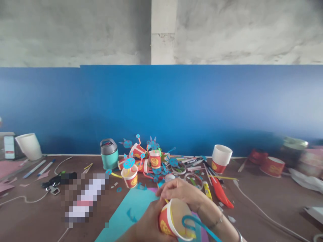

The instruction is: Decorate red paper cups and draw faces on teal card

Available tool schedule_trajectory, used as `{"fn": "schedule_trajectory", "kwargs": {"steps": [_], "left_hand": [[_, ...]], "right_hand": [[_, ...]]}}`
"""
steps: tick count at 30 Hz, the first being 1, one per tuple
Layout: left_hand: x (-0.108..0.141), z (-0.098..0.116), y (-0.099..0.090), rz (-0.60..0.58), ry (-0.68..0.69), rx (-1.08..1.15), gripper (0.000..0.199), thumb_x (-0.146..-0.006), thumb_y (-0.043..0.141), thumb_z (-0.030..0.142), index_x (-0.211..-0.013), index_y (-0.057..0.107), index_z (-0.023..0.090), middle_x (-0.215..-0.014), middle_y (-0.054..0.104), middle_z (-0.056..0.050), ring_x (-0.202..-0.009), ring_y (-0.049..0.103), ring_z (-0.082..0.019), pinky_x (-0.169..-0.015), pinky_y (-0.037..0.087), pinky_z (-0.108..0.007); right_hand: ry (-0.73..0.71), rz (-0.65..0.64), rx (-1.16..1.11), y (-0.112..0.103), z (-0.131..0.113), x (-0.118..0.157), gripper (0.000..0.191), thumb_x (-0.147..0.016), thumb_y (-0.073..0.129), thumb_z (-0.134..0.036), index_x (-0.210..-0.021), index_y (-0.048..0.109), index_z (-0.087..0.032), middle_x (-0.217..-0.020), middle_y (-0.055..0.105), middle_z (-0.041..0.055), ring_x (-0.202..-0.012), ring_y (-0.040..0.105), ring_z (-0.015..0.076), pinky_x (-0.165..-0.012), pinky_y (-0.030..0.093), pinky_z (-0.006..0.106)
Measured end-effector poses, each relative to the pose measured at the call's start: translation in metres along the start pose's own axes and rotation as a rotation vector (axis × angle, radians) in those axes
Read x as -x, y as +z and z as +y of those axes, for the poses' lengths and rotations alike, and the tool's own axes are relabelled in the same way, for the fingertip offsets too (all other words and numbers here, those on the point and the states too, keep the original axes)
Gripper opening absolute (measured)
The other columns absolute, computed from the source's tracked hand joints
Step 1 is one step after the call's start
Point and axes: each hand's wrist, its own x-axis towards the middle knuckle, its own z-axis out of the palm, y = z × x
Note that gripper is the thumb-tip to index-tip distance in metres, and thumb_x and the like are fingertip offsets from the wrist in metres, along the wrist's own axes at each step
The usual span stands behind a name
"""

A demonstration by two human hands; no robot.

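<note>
My left hand (pixel 147 222) is wrapped round the side of a red and yellow paper cup (pixel 164 222), tilted so its open white rim faces me. A blue bendy straw (pixel 200 225) hooks over the near rim, with yellow tape at its end. My right hand (pixel 180 191) reaches across the cup's far side, its fingers bent together close to a yellow strip (pixel 166 201). What those fingers pinch is hidden. Beneath both hands lies a light blue paper sheet (pixel 118 215), with a blue scrap (pixel 131 215) on it.
Several decorated cups (pixel 130 176) with blue paper heads stand behind my hands. A teal flask (pixel 109 158) is left of them. Rightward are a glue stick (pixel 207 191), a red pouch (pixel 222 193), stacked cups (pixel 220 159) and a white cable (pixel 259 205). Pens (pixel 46 168) lie far left.
</note>
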Motion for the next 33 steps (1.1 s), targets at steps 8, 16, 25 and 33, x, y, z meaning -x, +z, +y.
{"fn": "schedule_trajectory", "kwargs": {"steps": [8, 16, 25, 33], "left_hand": [[-0.005, 0.018, 0.002, -0.044, 0.007, 0.175, 0.062, -0.062, 0.074, 0.047, -0.112, 0.055, 0.015, -0.097, 0.065, -0.011, -0.085, 0.062, -0.026, -0.074, 0.050, -0.033], [-0.003, 0.018, 0.002, -0.066, 0.000, 0.186, 0.069, -0.063, 0.073, 0.053, -0.117, 0.052, 0.015, -0.094, 0.066, -0.010, -0.082, 0.063, -0.024, -0.074, 0.050, -0.033], [-0.001, 0.012, 0.004, -0.002, 0.010, 0.169, 0.061, -0.064, 0.073, 0.051, -0.111, 0.055, 0.016, -0.091, 0.066, -0.010, -0.079, 0.062, -0.024, -0.071, 0.049, -0.032], [0.003, -0.010, -0.007, 0.340, 0.014, 0.164, 0.072, -0.066, 0.071, 0.054, -0.125, 0.048, 0.021, -0.115, 0.063, -0.012, -0.105, 0.058, -0.031, -0.090, 0.047, -0.042]], "right_hand": [[-0.203, 0.187, -0.057, 0.018, -0.009, -0.005, 0.026, -0.069, 0.064, -0.040, -0.058, 0.066, -0.016, -0.062, 0.068, 0.0060, -0.066, 0.063, 0.0205, -0.066, 0.046, 0.031], [-0.295, 0.535, -0.229, 0.015, 0.004, -0.015, 0.038, -0.068, 0.068, -0.054, -0.067, 0.060, -0.017, -0.055, 0.063, 0.0019, -0.053, 0.060, 0.0176, -0.052, 0.046, 0.028], [-0.335, 0.645, -0.311, 0.008, -0.001, -0.012, 0.036, -0.070, 0.068, -0.053, -0.074, 0.061, -0.018, -0.058, 0.061, 0.0014, -0.054, 0.059, 0.0182, -0.054, 0.049, 0.030], [-0.341, 0.391, 0.017, -0.015, -0.023, 0.010, 0.026, -0.079, 0.056, -0.038, -0.088, 0.069, -0.018, -0.077, 0.068, 0.0036, -0.071, 0.061, 0.0175, -0.064, 0.046, 0.028]]}}
